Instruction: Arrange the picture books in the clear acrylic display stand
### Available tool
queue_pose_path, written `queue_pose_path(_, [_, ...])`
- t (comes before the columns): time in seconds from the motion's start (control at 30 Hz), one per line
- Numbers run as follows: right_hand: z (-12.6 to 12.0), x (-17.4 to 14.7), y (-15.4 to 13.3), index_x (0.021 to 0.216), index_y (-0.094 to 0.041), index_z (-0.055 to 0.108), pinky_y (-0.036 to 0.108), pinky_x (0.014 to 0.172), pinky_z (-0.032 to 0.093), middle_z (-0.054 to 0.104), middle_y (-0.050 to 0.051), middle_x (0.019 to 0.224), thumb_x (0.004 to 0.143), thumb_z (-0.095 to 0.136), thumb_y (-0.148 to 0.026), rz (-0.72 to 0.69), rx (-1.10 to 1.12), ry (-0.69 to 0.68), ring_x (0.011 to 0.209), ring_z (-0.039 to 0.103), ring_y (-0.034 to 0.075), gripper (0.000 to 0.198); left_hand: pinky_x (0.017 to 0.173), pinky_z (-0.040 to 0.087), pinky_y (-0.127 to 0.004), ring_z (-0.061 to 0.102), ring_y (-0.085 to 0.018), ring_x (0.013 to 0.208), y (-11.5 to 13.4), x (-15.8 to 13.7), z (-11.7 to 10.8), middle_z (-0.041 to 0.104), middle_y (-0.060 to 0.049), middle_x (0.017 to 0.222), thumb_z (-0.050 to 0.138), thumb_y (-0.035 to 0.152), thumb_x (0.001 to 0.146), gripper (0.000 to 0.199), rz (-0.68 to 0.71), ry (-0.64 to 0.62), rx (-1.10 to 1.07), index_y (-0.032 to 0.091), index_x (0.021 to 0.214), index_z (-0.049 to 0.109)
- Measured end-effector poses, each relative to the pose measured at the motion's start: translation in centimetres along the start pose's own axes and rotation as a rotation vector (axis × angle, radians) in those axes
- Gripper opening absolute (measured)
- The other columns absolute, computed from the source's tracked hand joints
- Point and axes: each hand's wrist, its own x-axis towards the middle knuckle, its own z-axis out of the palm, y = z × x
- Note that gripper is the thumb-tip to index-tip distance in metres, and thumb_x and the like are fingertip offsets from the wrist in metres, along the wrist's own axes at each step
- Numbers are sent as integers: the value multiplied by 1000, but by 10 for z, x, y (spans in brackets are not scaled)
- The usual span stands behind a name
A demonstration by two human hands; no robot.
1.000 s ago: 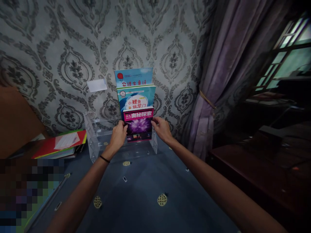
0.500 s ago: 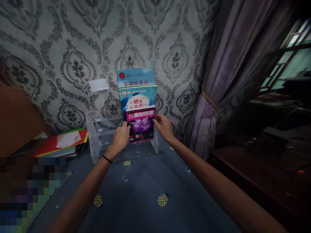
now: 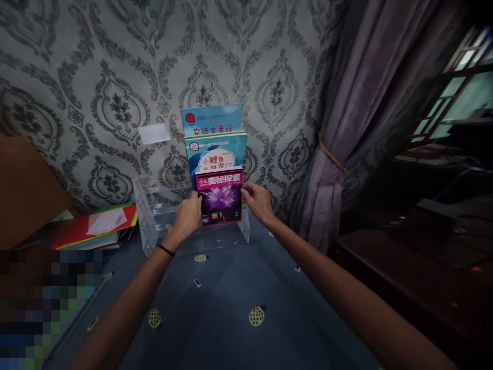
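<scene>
A small book (image 3: 219, 199) with a pink title band and a purple burst on its cover stands upright in a clear acrylic rack (image 3: 144, 221). My left hand (image 3: 188, 213) pinches its left edge, with a dark band on the wrist. At its right edge, my right hand (image 3: 257, 202) grips with thumb and fingers. Behind it rises a blue-green book (image 3: 217, 149), and farther back a taller light-blue book (image 3: 211, 115). The small book hides the lower part of the blue-green one.
A red folder (image 3: 94, 226) with papers lies left of the rack, near a brown cardboard box (image 3: 26, 190). Patterned wallpaper (image 3: 123, 103) backs the dark blue cloth (image 3: 215, 318). To the right hangs a tied purple curtain (image 3: 327, 169), beside a dark red surface (image 3: 404, 288).
The small book and my left hand have shifted very slightly left in view, along with the rack and the other books. Both hands keep their hold on the book's edges.
</scene>
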Motion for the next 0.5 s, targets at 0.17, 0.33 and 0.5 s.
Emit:
queue_pose_path(0.17, [-2, -2, 3, 80, -20, 68, 32, 67, 53, 69, 4, 73, 84, 56, -27, 11, 1, 7, 67, 65, 21, 14, 76, 48, -33, 74, -30, 97, 2, 0, -2, 76, -18, 101, 31, 27, 108, 30, 21, -28, 60, 14, 123, 53])
queue_pose_path(0.33, [-6, -4, 1, 73, -20, 65, 30, 66, 51, 66, 1, 65, 83, 57, -27, 26, -1, 2, 64, 64, 19, 14, 78, 48, -33, 74, -30, 98, 3, -1, -5, 76, -16, 101, 31, 30, 108, 31, 19, -28, 80, 16, 118, 57])
queue_pose_path(0.5, [-6, -5, -1, 72, -20, 64, 27, 57, 47, 63, -1, 56, 84, 57, -29, 48, 26, -26, 51, 59, 16, 16, 79, 48, -32, 74, -27, 94, 1, -1, -8, 77, -12, 98, 25, 35, 109, 41, -5, -40, 77, 18, 111, 62])
